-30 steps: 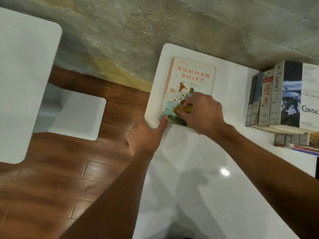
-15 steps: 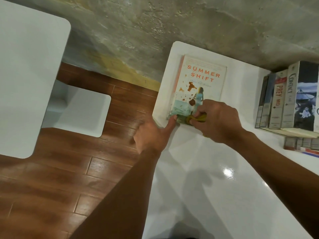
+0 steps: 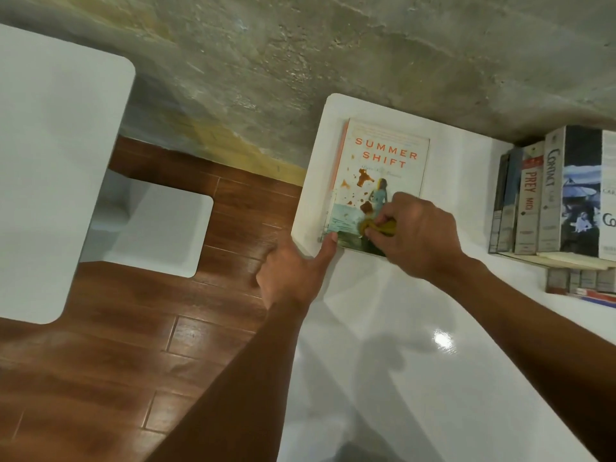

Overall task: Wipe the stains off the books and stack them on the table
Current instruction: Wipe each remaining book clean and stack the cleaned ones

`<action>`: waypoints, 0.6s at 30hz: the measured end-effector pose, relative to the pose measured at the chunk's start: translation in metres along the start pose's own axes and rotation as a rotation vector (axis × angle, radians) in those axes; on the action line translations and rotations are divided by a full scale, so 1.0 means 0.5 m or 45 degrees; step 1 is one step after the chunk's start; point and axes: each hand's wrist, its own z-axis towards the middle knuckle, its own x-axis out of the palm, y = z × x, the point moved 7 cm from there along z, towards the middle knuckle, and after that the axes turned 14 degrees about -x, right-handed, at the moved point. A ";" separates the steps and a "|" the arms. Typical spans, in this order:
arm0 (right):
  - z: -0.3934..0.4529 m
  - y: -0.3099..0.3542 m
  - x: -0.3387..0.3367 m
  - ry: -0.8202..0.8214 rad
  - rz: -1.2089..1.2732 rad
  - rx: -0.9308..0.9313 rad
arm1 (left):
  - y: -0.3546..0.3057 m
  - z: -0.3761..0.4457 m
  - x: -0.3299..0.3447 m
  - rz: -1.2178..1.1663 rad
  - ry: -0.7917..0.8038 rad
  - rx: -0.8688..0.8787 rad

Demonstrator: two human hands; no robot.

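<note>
One "Summer Shift" book flat on table, brown stains. Right hand pinches one yellow cloth; left hand thumb presses book corner. Four upright books.

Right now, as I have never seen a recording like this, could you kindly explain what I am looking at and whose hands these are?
There is no machine here: a person wears a camera on the head, and it looks forward and down at their own two bare hands. The white table carries a paperback, Summer Shift, lying flat with brown stains on its cover. The right hand grips a small yellow cloth against the lower part of the cover. The left hand steadies the book, its thumb pressing the near left corner. To the right, more books stand upright in a row. A second white table stands apart at the left, over the wooden floor.
</note>
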 end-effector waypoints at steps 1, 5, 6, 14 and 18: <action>0.002 0.005 -0.001 0.044 -0.025 -0.053 | 0.000 0.001 -0.001 0.007 -0.008 -0.001; 0.036 -0.039 -0.037 -0.023 -0.030 0.072 | 0.003 0.001 0.001 0.003 -0.038 -0.004; 0.033 -0.041 -0.037 -0.043 -0.024 0.082 | 0.002 -0.002 0.002 -0.001 -0.037 -0.002; 0.047 -0.052 -0.045 -0.053 0.018 0.108 | 0.000 -0.001 0.001 -0.008 -0.049 -0.009; 0.022 0.009 -0.006 0.128 -0.076 -0.177 | 0.002 -0.002 0.004 0.003 -0.048 0.001</action>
